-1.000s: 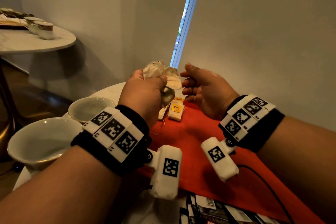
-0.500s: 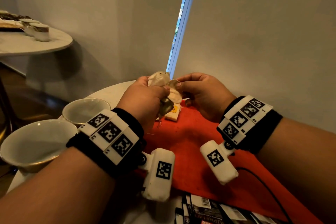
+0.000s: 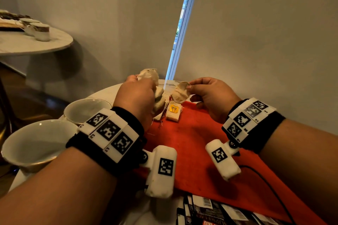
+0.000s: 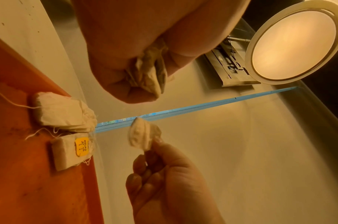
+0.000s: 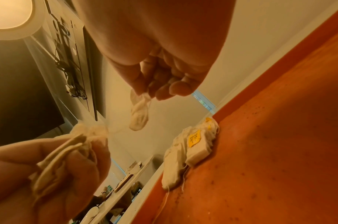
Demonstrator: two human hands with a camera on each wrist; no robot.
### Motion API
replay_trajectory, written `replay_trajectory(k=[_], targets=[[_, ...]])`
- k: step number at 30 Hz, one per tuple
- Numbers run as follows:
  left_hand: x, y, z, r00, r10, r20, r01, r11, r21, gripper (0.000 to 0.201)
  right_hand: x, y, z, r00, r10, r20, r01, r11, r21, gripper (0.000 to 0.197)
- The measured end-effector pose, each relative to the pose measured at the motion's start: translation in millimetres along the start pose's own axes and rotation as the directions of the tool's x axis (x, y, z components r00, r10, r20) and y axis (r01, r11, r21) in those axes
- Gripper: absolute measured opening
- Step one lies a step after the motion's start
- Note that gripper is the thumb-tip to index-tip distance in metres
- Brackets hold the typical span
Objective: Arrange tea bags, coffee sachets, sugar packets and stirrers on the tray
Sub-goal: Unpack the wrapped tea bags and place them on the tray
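My left hand [image 3: 136,95] grips a bunch of crumpled cream tea bags [image 3: 154,87] above the far left corner of the red tray [image 3: 197,144]. My right hand [image 3: 206,93] pinches a single tea bag [image 3: 180,92] by its edge, held in the air a little apart from the bunch. In the left wrist view that single bag [image 4: 143,134] hangs from the right hand's fingertips. Two small stacks of tea bags lie on the tray's far corner; one [image 3: 173,113] bears a yellow tag, the other [image 4: 62,112] has loose strings.
Two white cups [image 3: 36,142] [image 3: 86,107] stand left of the tray on the round white table. Dark sachets [image 3: 215,212] lie at the table's near edge. A second table [image 3: 33,42] with cups stands far left. A cable [image 3: 268,184] crosses the tray's right side.
The right hand met the bunch, pinched one tea bag and pulled it away to the right. The left hand kept its hold on the rest.
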State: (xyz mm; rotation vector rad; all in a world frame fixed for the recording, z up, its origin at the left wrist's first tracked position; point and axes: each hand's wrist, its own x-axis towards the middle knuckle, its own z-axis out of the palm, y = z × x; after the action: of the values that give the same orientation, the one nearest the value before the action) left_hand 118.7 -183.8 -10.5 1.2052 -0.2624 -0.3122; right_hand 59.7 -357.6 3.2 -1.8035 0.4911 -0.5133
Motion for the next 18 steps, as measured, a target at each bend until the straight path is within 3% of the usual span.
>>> replay_trajectory(k=[1,2,5,6,8,11,14,16,18], targets=[[4.2,-0.6,1.3,0.996,-0.090,-0.013,0.087,0.988,-0.131,0.014,1.6,2.3,-0.8,1.000,0.003,-0.021,-0.004,0.999,-0.032,0.009],[8.9,-2.0,2.8,0.993,-0.120,-0.018,0.117,0.985,-0.129,0.026,2.7,4.4,-1.2,0.999,0.004,-0.042,-0.007,0.997,-0.071,0.009],[-4.5,5.7,-0.8,0.986,0.017,-0.165,0.003,0.993,0.120,0.042,7.2,12.0,-0.5,0.995,0.004,-0.095,-0.022,0.982,-0.186,0.011],[-4.5,6.6,-1.7,0.986,0.028,-0.165,-0.005,0.990,0.140,0.038,8.5,14.4,0.0,0.995,0.003,-0.104,-0.026,0.976,-0.216,0.012],[-7.3,10.1,-1.7,0.983,0.051,-0.175,0.003,0.956,0.294,0.006,11.4,18.7,0.6,0.996,0.017,-0.085,-0.041,0.953,-0.299,0.011],[-10.6,13.2,-0.2,0.981,0.088,-0.172,0.003,0.884,0.467,0.044,12.4,23.5,2.1,0.990,0.132,0.045,-0.103,0.907,-0.408,0.010],[-10.4,13.5,-1.6,0.973,0.104,-0.206,0.002,0.889,0.458,0.047,11.3,28.1,6.3,0.952,0.256,0.169,-0.170,0.899,-0.404,0.009],[-12.3,13.2,-1.1,0.974,0.082,-0.212,0.013,0.910,0.415,0.047,13.2,30.3,10.5,0.948,0.265,0.178,-0.169,0.891,-0.421,0.007],[-13.4,12.9,-1.0,0.978,0.027,-0.209,0.030,0.963,0.267,0.045,18.2,30.8,13.3,0.956,0.242,0.166,-0.146,0.883,-0.447,0.008]])
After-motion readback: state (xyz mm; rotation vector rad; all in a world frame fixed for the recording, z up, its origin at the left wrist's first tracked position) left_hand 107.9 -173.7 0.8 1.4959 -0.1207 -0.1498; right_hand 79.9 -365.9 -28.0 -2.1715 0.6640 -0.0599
